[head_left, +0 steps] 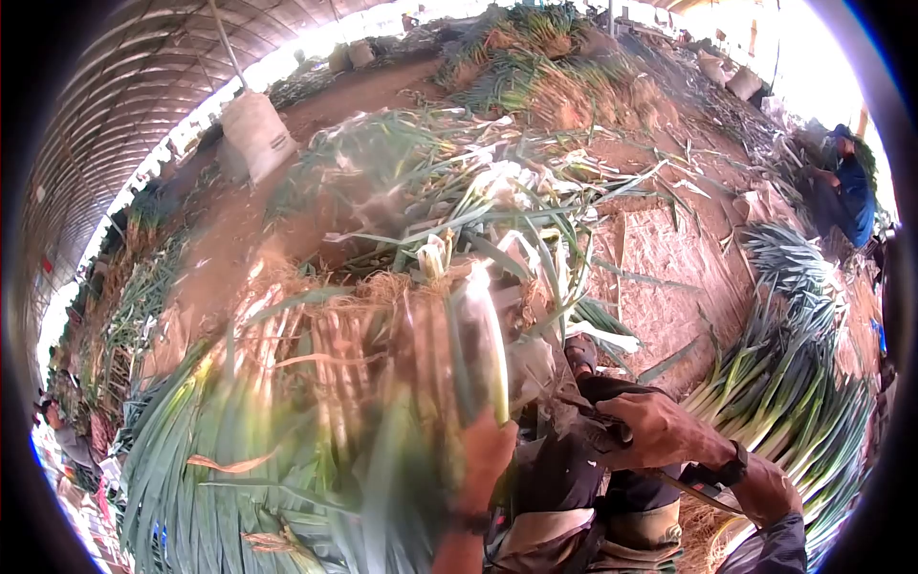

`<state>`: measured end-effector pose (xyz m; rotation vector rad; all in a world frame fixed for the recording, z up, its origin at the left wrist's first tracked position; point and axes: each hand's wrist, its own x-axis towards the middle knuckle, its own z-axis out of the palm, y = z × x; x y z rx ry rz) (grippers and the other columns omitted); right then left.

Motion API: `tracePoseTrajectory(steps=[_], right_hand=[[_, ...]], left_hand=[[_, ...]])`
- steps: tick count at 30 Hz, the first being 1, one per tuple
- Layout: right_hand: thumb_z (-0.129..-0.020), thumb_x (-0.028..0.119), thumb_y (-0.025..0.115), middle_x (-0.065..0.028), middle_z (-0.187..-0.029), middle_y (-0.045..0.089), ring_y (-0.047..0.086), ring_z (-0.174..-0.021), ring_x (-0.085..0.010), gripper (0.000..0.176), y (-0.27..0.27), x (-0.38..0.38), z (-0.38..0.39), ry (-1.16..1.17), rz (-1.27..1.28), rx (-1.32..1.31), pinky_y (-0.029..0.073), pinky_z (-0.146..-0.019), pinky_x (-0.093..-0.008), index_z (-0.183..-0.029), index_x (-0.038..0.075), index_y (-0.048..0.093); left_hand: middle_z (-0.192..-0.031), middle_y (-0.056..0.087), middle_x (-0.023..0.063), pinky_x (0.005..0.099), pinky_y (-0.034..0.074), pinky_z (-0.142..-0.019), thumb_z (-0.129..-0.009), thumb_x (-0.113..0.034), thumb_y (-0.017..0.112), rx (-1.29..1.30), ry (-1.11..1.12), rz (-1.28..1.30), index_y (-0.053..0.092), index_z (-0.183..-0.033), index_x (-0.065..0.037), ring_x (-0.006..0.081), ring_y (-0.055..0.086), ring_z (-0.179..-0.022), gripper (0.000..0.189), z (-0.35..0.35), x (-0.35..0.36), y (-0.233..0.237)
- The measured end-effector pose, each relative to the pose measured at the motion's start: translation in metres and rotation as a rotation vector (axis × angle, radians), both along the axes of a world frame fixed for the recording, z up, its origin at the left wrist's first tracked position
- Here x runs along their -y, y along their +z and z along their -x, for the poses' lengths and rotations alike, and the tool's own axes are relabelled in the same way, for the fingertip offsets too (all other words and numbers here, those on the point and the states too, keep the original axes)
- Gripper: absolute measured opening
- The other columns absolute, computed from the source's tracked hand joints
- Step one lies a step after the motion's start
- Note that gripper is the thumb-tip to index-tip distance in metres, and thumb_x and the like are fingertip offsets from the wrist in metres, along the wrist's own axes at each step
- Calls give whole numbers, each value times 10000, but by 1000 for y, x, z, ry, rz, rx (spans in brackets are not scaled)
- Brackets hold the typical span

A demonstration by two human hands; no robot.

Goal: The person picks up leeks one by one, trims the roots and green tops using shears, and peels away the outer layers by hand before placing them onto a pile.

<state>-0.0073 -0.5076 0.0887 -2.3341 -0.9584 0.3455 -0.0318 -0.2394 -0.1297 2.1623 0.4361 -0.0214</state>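
Note:
My left hand (488, 448) is closed around a leek (491, 349), its pale peeled stalk pointing up and away from me. Left of that hand lies a thick row of untrimmed leeks (335, 364), with brown roots at the far end and green leaves toward me. My right hand (655, 426) is over my right knee, fingers curled; what they grip is hidden, and I cannot tell its kind. Under the right wrist runs a thin rod-like thing (698, 493). Cleaned leeks (775, 373) lie in a long pile to the right.
Stripped leaves and peelings (507, 187) are heaped ahead of me. A flat, worn board or sheet (660, 277) lies on the dirt floor. Farther off are a bigger leek pile (545, 67) and a white sack (256, 136) by a pole. A person in blue (851, 191) sits at the right.

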Motion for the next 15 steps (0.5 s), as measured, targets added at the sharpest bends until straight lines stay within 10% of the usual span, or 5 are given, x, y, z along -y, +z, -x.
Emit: tracePoseTrajectory(steps=[3, 9, 12, 15], right_hand=[[-732, 306, 865, -224, -940, 693, 680, -883, -411, 629, -6, 2, 0, -6, 6, 23, 546, -763, -456, -1237, 2, 642], [-738, 307, 862, -226, -949, 692, 678, -896, -414, 600, -7, -14, 3, 60, -72, -89, 548, -768, -457, -1193, -17, 642], [-743, 323, 855, -227, -950, 691, 678, -875, -419, 575, -10, -26, 7, 109, -102, -89, 550, -757, -462, -1155, -19, 645], [-738, 342, 851, -221, -946, 686, 673, -874, -418, 563, -19, -41, 10, 109, -11, -98, 548, -760, -464, -1114, -22, 643]], left_hand=[[-845, 682, 280, 551, 535, -750, -863, -241, 680, 95, -17, -40, 603, -1050, 9, 487, 663, -816, 323, 3, 15, -20], [-830, 677, 211, 516, 540, -685, -884, -243, 709, 215, -318, -264, 601, -1074, -42, 422, 676, -779, 297, 34, 32, 1], [-918, 667, 102, 374, 546, -642, -1036, -177, 546, -36, -128, 859, 598, -1161, -36, 221, 684, -797, 195, 62, 28, 36], [-983, 679, 82, 362, 547, -709, -1036, -152, 533, 94, -90, 1157, 616, -1211, -59, 211, 680, -868, 215, 69, 22, 25]])
